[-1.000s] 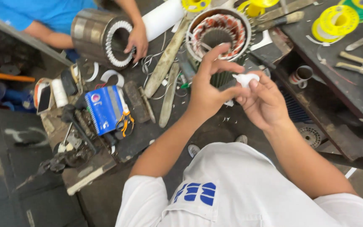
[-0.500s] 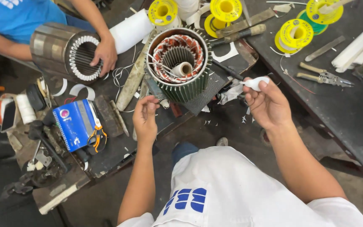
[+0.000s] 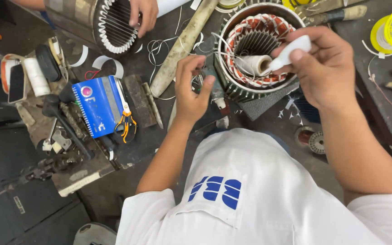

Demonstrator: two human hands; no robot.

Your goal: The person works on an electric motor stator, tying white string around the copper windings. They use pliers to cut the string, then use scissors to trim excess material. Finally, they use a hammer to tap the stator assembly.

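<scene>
Head view: right hand (image 3: pixel 330 68), upper right of frame, grips a white strip (image 3: pixel 291 51) over the wound stator (image 3: pixel 257 50) at top centre; left hand (image 3: pixel 192 93) pinches thin white cord (image 3: pixel 195 82) just left.

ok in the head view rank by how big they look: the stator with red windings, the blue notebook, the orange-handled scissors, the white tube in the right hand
1. stator
2. blue notebook
3 and 4. orange-handled scissors and white tube: they look alike, and the tube is partly hidden by the right hand.

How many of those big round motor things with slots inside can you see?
2. One wound stator sits under the right hand; one bare stator lies top left, touched by another person's hand. More may lie outside view.
</scene>
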